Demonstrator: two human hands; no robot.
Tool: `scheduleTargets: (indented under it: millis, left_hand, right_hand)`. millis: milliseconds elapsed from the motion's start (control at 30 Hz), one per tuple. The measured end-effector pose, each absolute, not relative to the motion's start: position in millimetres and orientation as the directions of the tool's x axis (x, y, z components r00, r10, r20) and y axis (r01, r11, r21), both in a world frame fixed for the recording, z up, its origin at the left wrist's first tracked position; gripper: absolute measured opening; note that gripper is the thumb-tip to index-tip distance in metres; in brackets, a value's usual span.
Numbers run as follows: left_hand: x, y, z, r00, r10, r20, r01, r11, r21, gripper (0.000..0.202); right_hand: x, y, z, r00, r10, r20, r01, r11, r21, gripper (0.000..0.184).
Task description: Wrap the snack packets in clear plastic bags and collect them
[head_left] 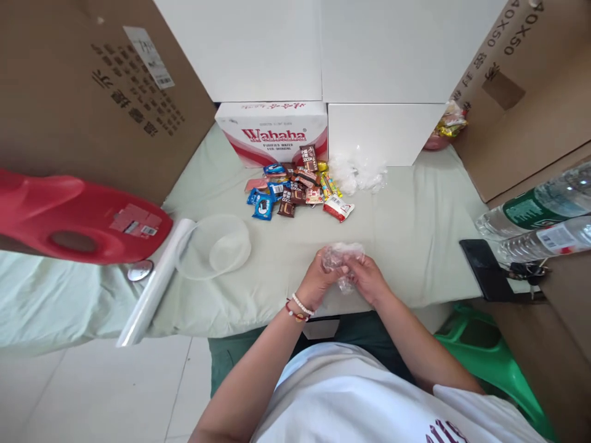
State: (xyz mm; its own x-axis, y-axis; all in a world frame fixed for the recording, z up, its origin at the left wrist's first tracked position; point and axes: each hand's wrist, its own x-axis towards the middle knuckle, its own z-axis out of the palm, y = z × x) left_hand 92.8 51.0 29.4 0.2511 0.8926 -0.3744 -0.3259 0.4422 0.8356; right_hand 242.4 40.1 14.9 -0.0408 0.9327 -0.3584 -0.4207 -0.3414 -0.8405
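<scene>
My left hand (318, 278) and right hand (368, 278) are both closed on a clear plastic bag (344, 251) at the near edge of the surface (415, 234). I seem to be teasing it open, and parting its layers needs fingertip pinches. Snack packets (298, 187) lie farther off.

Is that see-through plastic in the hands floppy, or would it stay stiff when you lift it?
Probably floppy: the clear plastic is scrunched into folds between the left hand and right hand. Likely very light too, since it is thin enough to see through. It looks glossy, so it might be slippery.
</scene>
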Motion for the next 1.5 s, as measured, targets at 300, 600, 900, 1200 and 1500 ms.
scheduleTargets:
  millis: [300, 600, 900, 1200, 1500]
  left_hand:
    - [45, 40, 22, 0.199, 0.884, -0.424, -0.270, 0.465, 0.843, 0.042]
    - [29, 28, 32, 0.165, 0.855, -0.491, -0.495, 0.503, 0.709, 0.058]
    - [38, 17, 18, 0.082, 0.901, -0.426, -0.123, 0.434, 0.893, 0.082]
    - [22, 13, 32, 0.291, 0.852, -0.435, -0.471, 0.523, 0.710, 0.053]
    - [56, 24, 33, 0.332, 0.816, -0.474, -0.565, 0.574, 0.593, 0.037]
  right_hand:
    - [272, 44, 26, -0.016, 0.887, -0.462, -0.382, -0.432, -0.817, 0.042]
    - [247, 36, 21, -0.090, 0.890, -0.447, -0.568, -0.415, -0.711, 0.035]
    - [229, 39, 21, 0.105, 0.945, -0.310, -0.225, -0.282, -0.933, 0.043]
    - [234, 38, 16, 0.170, 0.964, -0.206, -0.026, -0.205, -0.978, 0.043]
    - [224, 33, 26, -0.069, 0.964, -0.258, -0.107, -0.264, -0.959, 0.060]
